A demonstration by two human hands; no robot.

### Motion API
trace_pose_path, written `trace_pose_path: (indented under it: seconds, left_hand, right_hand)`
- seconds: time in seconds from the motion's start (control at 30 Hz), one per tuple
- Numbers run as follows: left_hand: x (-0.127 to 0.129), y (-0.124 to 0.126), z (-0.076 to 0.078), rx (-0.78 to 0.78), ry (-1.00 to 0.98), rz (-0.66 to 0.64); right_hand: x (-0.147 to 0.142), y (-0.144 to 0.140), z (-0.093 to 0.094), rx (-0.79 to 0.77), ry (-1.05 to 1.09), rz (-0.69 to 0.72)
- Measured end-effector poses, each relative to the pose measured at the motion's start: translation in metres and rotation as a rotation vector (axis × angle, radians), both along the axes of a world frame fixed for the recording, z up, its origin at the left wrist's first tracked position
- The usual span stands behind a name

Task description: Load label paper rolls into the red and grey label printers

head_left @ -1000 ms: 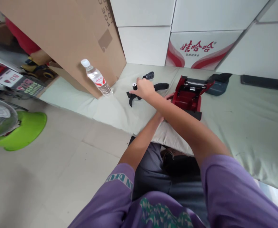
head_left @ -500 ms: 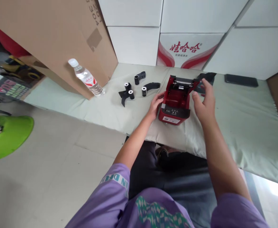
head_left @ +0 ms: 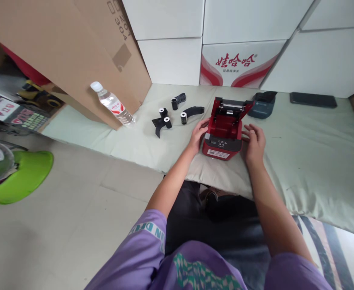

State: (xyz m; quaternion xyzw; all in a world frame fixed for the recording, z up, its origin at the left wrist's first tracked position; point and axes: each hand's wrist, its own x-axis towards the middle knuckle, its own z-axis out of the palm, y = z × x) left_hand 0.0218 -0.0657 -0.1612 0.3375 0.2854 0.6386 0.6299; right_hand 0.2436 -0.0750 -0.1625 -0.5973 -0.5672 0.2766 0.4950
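A small red printer (head_left: 225, 131) with its lid open stands on the pale green mat (head_left: 309, 145) in front of me. My left hand (head_left: 197, 135) rests against its left side and my right hand (head_left: 253, 139) against its right side, so both hold the body between them. Left of the printer lie several black ribbon spools and strips (head_left: 173, 114). None of them is touched by a hand.
A water bottle (head_left: 112, 104) leans against a big cardboard box (head_left: 74, 52) at the left. A dark blue device (head_left: 263, 108) and a black flat slab (head_left: 312, 100) lie behind the printer. White cartons (head_left: 240, 60) form the back wall. A green object (head_left: 22, 175) sits on the floor.
My right hand left the black spools at the left and came across to the printer's right side. The printer now faces me squarely, held from both sides.
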Motion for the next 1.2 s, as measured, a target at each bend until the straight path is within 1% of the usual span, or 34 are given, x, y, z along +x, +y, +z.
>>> trace_pose_path:
  seconds: [0.1, 0.27, 0.33, 0.37, 0.43, 0.5, 0.53, 0.57, 0.6, 0.67, 0.73, 0.8, 0.87, 0.97, 1.07, 1.13, 1.2]
  left_hand:
    - [-0.002, 0.001, -0.003, 0.035, 0.051, 0.016]
    - [-0.004, 0.004, -0.010, 0.106, 0.150, 0.046]
    - [-0.007, 0.004, -0.012, 0.124, 0.247, 0.098]
    - [-0.011, 0.003, -0.012, 0.125, 0.327, 0.154]
    - [-0.025, 0.000, -0.009, 0.113, 0.565, 0.339]
    - [-0.049, -0.004, 0.000, 0.085, 0.886, 0.573]
    - [-0.063, -0.005, 0.006, 0.069, 1.076, 0.662]
    - [-0.079, -0.006, 0.013, 0.040, 1.260, 0.739]
    - [-0.095, -0.007, 0.021, 0.020, 1.428, 0.758]
    - [-0.125, -0.007, 0.035, 0.031, 1.695, 0.678]
    - [-0.147, -0.007, 0.048, 0.051, 1.891, 0.546]
    - [-0.161, -0.006, 0.058, 0.094, 2.030, 0.439]
    - [-0.168, -0.004, 0.065, 0.138, 2.121, 0.375]
    - [-0.172, -0.001, 0.071, 0.185, 2.191, 0.287]
    - [-0.173, -0.001, 0.080, 0.226, 2.192, 0.209]
    - [-0.169, -0.006, 0.092, 0.234, 2.165, 0.207]
    - [-0.156, -0.015, 0.110, 0.248, 2.118, 0.226]
  right_hand:
    - [0.001, 0.003, -0.007, 0.012, 0.128, 0.001]
    - [-0.001, 0.011, -0.019, 0.089, 0.291, -0.010]
    - [-0.001, 0.013, -0.021, 0.111, 0.350, -0.011]
    - [-0.001, 0.015, -0.022, 0.114, 0.364, -0.010]
    - [-0.001, 0.017, -0.023, 0.119, 0.376, -0.022]
    - [0.001, 0.020, -0.023, 0.118, 0.379, -0.029]
    - [0.002, 0.021, -0.024, 0.118, 0.378, -0.026]
    - [0.003, 0.022, -0.024, 0.118, 0.377, -0.022]
    - [0.003, 0.023, -0.024, 0.119, 0.377, -0.019]
    - [0.005, 0.024, -0.025, 0.118, 0.387, -0.025]
    - [0.006, 0.025, -0.026, 0.113, 0.407, -0.042]
    - [0.007, 0.026, -0.026, 0.106, 0.425, -0.046]
    - [0.007, 0.027, -0.027, 0.100, 0.426, -0.041]
    - [0.008, 0.027, -0.027, 0.096, 0.417, -0.042]
    - [0.008, 0.028, -0.026, 0.089, 0.419, -0.050]
    - [0.008, 0.028, -0.026, 0.080, 0.419, -0.053]
    - [0.008, 0.029, -0.027, 0.071, 0.422, -0.051]
